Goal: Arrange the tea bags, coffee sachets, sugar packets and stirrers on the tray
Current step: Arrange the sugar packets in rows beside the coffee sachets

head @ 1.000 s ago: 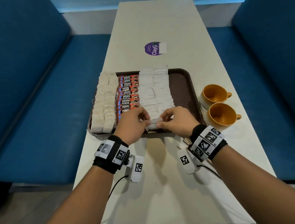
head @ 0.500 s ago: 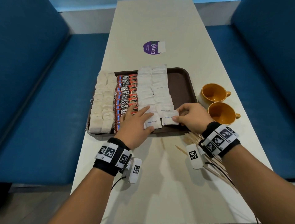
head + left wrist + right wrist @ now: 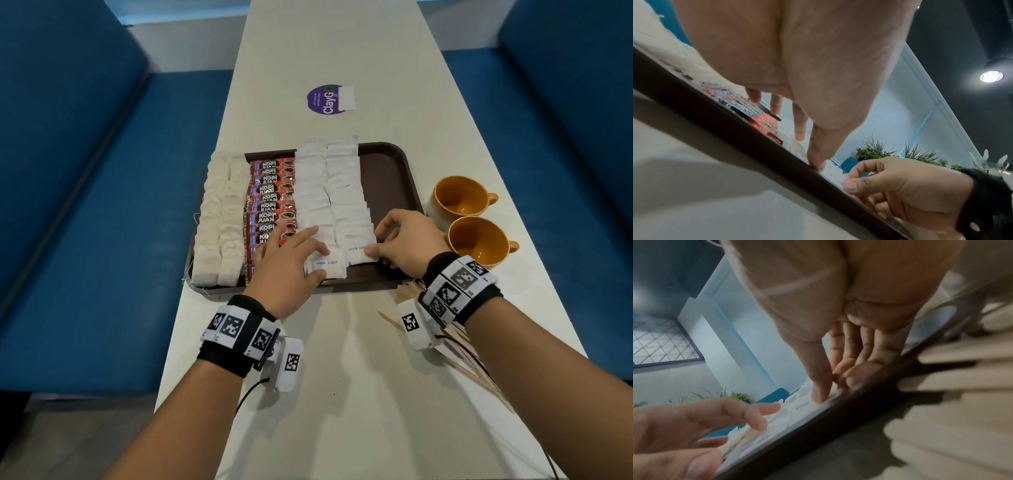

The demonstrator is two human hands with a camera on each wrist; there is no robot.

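Note:
A brown tray [image 3: 394, 178] holds two columns of tea bags [image 3: 219, 222], a column of red coffee sachets [image 3: 272, 202] and two columns of white sugar packets [image 3: 329, 192]. My left hand [image 3: 308, 253] lies with straight fingers on the nearest packet of the left sugar column [image 3: 329, 265], thumb at its near corner. My right hand [image 3: 380, 245] pinches the right edge of the nearest packet in the right column [image 3: 358, 253]. In the right wrist view its thumb [image 3: 818, 394] presses down on that packet. Wooden stirrers [image 3: 462, 349] lie on the table under my right wrist.
Two orange cups [image 3: 459, 198] [image 3: 479, 240] stand right of the tray, close to my right hand. A purple sticker [image 3: 327, 99] is on the table beyond the tray. The tray's right strip [image 3: 383, 205] is bare. Blue benches [image 3: 102, 205] flank the narrow table.
My hands, together at the tray's near edge a second ago, have parted. Each now sets a sugar packet down at the near end of its column.

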